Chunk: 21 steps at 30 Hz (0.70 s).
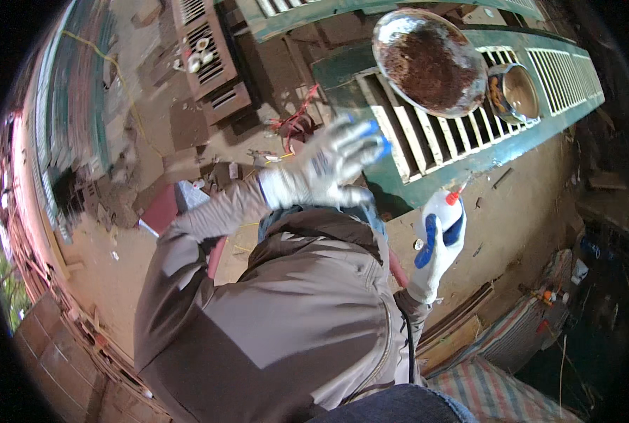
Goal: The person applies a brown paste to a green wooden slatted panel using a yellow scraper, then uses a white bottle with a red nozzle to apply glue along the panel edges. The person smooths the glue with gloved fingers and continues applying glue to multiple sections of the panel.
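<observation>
My right hand (441, 247), in a white glove with blue coating, wraps round a white squeeze bottle (438, 206). Its red nozzle (453, 197) points toward the near edge of a green panel with white slats (417, 185). In a matching glove, my left hand (325, 166) is held out in front of my body with the fingers apart and nothing in them. Its blue fingertips come close to the panel's left end; whether they touch it I cannot tell. Slight blur shows on this hand.
A metal basin of brown powder (475, 95) and an open can (522, 95) stand on the panel. Brown slatted frames (224, 102) lie at the upper left, near tangled red cord (297, 125). Stacked long boards (71, 141) are far left; a striped sheet (494, 388) is lower right.
</observation>
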{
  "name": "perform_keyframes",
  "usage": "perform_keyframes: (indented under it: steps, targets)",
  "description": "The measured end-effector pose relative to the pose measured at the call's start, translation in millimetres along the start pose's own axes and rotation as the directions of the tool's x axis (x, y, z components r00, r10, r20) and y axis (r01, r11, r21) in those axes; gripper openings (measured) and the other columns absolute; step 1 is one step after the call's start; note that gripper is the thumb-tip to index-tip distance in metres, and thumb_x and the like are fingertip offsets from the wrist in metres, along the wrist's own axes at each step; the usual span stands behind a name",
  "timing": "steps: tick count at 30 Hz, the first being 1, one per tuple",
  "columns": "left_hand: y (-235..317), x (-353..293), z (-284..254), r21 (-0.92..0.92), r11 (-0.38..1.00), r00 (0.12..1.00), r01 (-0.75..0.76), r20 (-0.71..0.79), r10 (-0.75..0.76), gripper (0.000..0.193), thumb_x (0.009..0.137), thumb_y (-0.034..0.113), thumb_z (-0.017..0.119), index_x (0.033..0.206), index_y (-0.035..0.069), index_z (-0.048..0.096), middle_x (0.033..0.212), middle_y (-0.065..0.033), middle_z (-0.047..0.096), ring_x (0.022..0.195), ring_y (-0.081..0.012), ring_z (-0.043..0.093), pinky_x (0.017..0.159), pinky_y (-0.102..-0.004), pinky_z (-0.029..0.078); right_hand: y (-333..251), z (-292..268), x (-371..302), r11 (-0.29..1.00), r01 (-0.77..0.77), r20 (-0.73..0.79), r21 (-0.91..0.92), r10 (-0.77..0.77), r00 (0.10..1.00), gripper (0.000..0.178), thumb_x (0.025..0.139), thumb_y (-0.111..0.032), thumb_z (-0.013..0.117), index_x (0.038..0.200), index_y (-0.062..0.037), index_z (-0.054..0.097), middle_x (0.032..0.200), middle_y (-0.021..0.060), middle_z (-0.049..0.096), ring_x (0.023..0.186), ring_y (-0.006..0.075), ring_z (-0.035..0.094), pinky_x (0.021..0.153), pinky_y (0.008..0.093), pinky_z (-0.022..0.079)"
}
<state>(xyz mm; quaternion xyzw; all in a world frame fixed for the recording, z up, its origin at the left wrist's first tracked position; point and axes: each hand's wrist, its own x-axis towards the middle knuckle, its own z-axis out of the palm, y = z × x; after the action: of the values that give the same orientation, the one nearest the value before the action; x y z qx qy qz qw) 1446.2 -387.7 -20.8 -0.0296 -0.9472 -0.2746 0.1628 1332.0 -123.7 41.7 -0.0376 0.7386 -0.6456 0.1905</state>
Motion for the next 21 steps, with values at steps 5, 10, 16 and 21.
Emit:
perform_keyframes:
  steps: [5,10,16,21]
  targets:
    - [74,35,26,-0.435,0.9,0.981,-0.038,-0.186,-0.048,0.115,0.08,0.048,0.086,0.161,-0.003,0.023,0.152,-0.0285,0.047,0.137,-0.0492,0.049,0.112,-0.0558,0.043,-21,34,24,0.994,0.106,0.189,-0.039,-0.097,0.977,0.068,0.083,-0.009,0.084,0.143,0.0013,0.054,0.133,0.0132,0.064,0.122,0.0229,0.062,0.108,0.037,0.047]
    - [68,57,13,-0.645,0.753,0.919,0.13,-0.206,-0.336,0.11,0.077,0.022,0.094,0.161,-0.003,0.027,0.148,-0.0261,0.055,0.126,-0.0342,0.065,0.104,-0.0394,0.053,-60,25,93,0.771,0.601,0.669,-0.211,-0.335,0.664,0.072,0.09,-0.053,0.079,0.132,0.0036,0.064,0.128,0.0162,0.067,0.116,0.0269,0.065,0.099,0.0398,0.052]
    - [81,42,5,-0.529,0.73,0.728,0.434,-0.272,-0.63,0.1,0.074,0.016,0.095,0.156,-0.001,0.039,0.125,-0.0197,0.067,0.112,-0.025,0.07,0.095,-0.0373,0.058,-82,-17,299,0.23,0.649,0.381,-0.725,-0.651,0.656,0.028,0.092,-0.02,0.075,0.116,-0.0056,0.076,0.111,0.0166,0.074,0.099,0.0295,0.072,0.084,0.0379,0.057]
    - [102,11,3,-0.588,0.585,0.44,0.559,-0.387,-0.81,0.096,0.075,0.007,0.092,0.155,0.0,0.04,0.129,-0.0153,0.065,0.114,-0.022,0.067,0.101,-0.0375,0.055,-70,-21,435,0.063,0.773,0.713,-0.631,-0.347,0.61,0.041,0.081,-0.031,0.08,0.115,-0.0085,0.075,0.106,0.018,0.076,0.104,0.0367,0.072,0.091,0.0461,0.055]
